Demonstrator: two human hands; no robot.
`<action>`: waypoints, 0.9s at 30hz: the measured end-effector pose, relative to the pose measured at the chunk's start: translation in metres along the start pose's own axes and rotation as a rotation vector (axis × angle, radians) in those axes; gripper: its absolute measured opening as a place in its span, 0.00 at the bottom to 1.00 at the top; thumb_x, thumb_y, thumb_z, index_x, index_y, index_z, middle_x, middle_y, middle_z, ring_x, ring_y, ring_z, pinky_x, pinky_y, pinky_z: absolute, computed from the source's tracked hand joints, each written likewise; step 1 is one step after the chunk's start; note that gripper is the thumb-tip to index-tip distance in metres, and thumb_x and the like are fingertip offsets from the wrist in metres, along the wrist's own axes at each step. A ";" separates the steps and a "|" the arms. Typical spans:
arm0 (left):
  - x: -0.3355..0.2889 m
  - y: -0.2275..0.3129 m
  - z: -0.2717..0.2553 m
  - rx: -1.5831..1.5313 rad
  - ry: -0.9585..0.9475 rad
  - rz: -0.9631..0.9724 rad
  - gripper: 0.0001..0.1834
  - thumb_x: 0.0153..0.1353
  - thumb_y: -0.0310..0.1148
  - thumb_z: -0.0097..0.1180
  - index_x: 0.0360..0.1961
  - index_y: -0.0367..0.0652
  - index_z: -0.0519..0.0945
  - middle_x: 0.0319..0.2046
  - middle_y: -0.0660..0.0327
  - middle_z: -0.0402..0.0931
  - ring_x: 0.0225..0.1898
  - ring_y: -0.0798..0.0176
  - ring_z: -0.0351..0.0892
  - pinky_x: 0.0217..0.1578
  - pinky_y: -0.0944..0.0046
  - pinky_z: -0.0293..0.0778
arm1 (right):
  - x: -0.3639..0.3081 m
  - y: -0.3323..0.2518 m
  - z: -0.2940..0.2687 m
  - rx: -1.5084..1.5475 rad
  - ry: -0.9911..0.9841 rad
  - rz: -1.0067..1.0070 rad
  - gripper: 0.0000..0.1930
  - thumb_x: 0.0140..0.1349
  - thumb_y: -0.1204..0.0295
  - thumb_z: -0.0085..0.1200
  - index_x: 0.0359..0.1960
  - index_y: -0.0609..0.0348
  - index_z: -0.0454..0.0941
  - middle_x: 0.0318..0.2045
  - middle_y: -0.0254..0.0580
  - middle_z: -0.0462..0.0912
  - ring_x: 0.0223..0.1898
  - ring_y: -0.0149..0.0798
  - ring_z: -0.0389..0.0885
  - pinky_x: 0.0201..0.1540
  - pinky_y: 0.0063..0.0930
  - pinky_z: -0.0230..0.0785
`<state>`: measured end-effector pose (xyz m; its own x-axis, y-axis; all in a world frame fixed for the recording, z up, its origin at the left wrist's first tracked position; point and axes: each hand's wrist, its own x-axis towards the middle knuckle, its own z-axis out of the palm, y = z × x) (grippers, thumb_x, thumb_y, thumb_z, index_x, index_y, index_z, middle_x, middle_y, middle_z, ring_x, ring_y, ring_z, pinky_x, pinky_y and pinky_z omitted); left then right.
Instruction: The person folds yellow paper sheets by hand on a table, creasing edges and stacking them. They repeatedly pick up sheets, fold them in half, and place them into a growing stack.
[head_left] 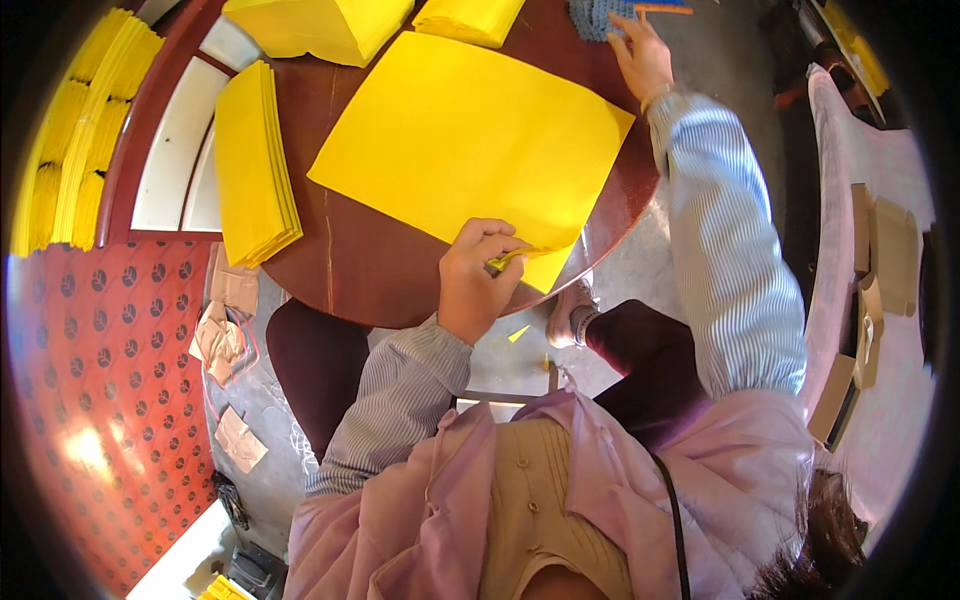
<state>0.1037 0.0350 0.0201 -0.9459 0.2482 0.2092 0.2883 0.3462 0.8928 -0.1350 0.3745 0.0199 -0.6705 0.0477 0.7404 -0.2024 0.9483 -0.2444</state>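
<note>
A large yellow sheet [470,130] lies flat on the round dark-red table [325,260]. At its near edge my left hand [482,280] is closed, pinching a folded or gathered bit of yellow material between thumb and fingers. My right hand [643,58] is stretched out to the far right edge of the table, fingers apart, beside a blue textured bundle [597,18]. A thin orange-and-blue strip [665,8] lies by its fingertips; whether they touch it I cannot tell.
Folded yellow stacks [252,165] stand at the table's left, with more yellow bundles [310,25] along the back. Piled yellow sheets [85,130] fill a shelf at far left. Crumpled brown paper [222,340] and a small yellow scrap [519,334] lie on the floor. Cardboard boxes [890,255] sit at right.
</note>
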 end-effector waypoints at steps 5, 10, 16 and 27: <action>-0.001 0.005 -0.002 -0.103 -0.039 -0.074 0.08 0.58 0.22 0.69 0.40 0.40 0.90 0.47 0.56 0.81 0.41 0.62 0.86 0.33 0.67 0.85 | 0.008 0.024 0.051 -0.473 -0.336 0.012 0.17 0.72 0.57 0.57 0.51 0.55 0.84 0.53 0.45 0.84 0.67 0.54 0.72 0.63 0.59 0.68; 0.000 0.007 -0.002 -0.077 -0.049 -0.038 0.08 0.58 0.23 0.69 0.40 0.40 0.89 0.47 0.56 0.81 0.42 0.61 0.87 0.33 0.66 0.87 | 0.033 0.011 0.032 -0.618 -0.636 0.017 0.19 0.70 0.55 0.59 0.52 0.55 0.85 0.55 0.46 0.85 0.64 0.52 0.77 0.61 0.56 0.71; 0.001 0.002 -0.002 -0.055 -0.024 -0.039 0.08 0.58 0.25 0.72 0.39 0.37 0.88 0.45 0.55 0.83 0.41 0.58 0.87 0.36 0.64 0.85 | -0.037 -0.061 -0.079 0.407 -0.234 0.322 0.14 0.69 0.57 0.68 0.41 0.55 0.89 0.37 0.37 0.91 0.36 0.37 0.87 0.46 0.31 0.80; 0.007 -0.010 -0.004 -0.093 -0.069 -0.052 0.10 0.61 0.27 0.72 0.39 0.32 0.86 0.44 0.57 0.85 0.41 0.65 0.86 0.45 0.66 0.82 | -0.203 -0.176 -0.187 0.733 -0.493 0.060 0.10 0.61 0.81 0.67 0.44 0.59 0.85 0.43 0.43 0.84 0.44 0.43 0.86 0.48 0.34 0.80</action>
<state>0.0936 0.0298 0.0138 -0.9458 0.2948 0.1364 0.2208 0.2758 0.9355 0.1700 0.2566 0.0299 -0.8918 -0.2099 0.4007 -0.4501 0.5005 -0.7395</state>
